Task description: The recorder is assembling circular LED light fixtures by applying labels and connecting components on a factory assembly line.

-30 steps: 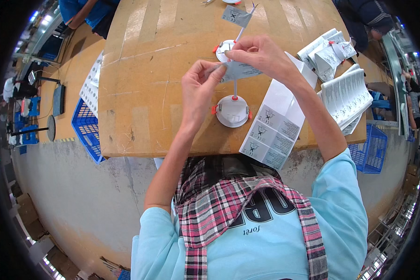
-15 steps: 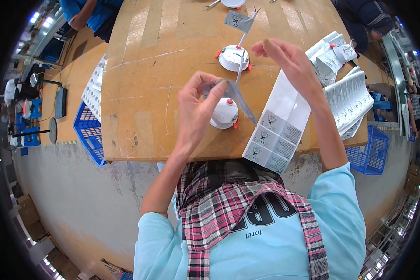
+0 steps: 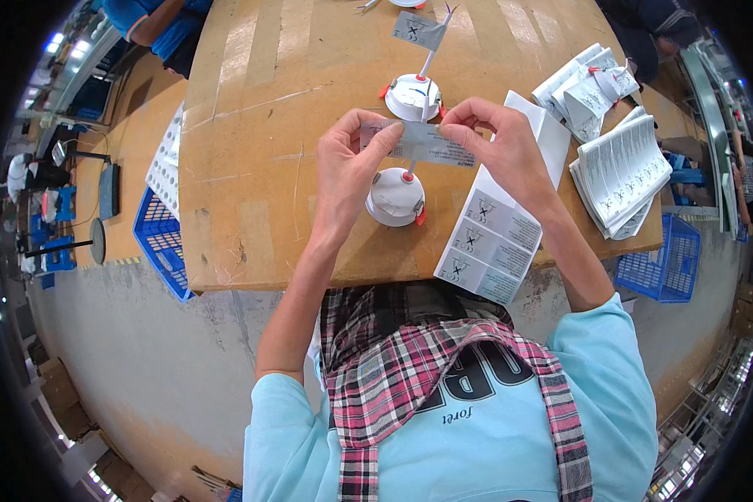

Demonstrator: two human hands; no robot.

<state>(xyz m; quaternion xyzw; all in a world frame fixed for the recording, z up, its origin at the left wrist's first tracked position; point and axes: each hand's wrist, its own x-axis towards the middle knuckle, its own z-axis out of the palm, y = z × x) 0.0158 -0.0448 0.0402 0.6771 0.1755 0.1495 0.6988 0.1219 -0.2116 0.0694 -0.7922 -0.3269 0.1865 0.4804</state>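
Note:
My left hand [image 3: 349,159] pinches one end of a silver-grey printed label [image 3: 427,148]. The other end is pinched by my right hand [image 3: 504,146], so the label is stretched flat between them. It lies across the cable of a round white downlight [image 3: 395,199] with red clips, which stands on the table below my hands. Behind it stands another white downlight [image 3: 412,96], its upright cable carrying a folded grey label [image 3: 418,31]. Partly under my right forearm, a white backing sheet [image 3: 494,230] with several grey labels reaches the near table edge.
Printed leaflets [image 3: 621,176] lie stacked on the right of the brown table [image 3: 251,167], with crumpled papers [image 3: 586,92] behind them. Blue crates [image 3: 161,243] stand beside both table sides. Another person's arm [image 3: 155,23] is at the far left.
My right hand has come down and left to take the free end of the label. The label, hanging slanted before, is now held level across the cable.

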